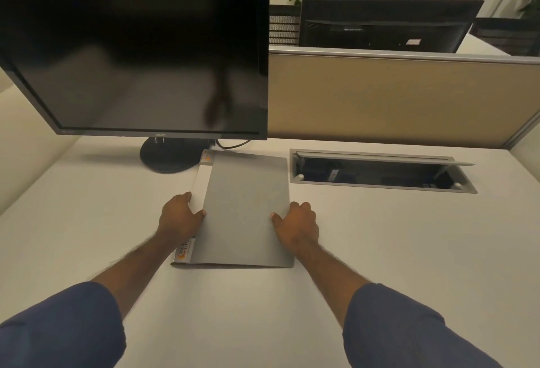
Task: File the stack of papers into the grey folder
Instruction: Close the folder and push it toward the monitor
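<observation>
The grey folder (245, 210) lies closed and flat on the white desk (380, 236), its white spine with an orange label on the left side. My left hand (179, 215) grips the spine edge, thumb on the cover. My right hand (296, 223) holds the folder's right edge, thumb resting on the grey cover. No loose stack of papers shows anywhere on the desk.
A dark monitor (140, 55) on a round black stand (166, 157) is just behind the folder at left. An open cable tray (380, 175) is set into the desk at right. A beige partition (394, 99) closes the back.
</observation>
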A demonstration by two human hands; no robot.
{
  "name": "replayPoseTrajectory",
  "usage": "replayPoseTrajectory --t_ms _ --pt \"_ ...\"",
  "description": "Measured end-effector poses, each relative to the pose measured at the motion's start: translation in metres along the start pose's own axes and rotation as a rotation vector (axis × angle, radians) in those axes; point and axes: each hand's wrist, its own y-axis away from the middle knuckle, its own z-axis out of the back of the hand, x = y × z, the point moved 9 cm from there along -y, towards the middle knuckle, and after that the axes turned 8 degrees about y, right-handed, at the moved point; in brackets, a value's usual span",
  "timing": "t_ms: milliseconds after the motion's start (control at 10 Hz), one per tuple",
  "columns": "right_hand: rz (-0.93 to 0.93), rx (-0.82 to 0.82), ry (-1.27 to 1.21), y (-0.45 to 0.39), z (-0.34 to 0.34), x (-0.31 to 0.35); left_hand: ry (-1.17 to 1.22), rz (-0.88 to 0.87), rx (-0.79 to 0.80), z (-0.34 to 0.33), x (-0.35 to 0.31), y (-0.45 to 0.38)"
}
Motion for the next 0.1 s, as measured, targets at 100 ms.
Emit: replayPoseTrajectory --t_ms 100 --pt "0.022 -0.092 0.008 0.0116 0.0095 -0.0122 -0.215 -0.188 -0.095 0.0046 -0.0193 0.0156"
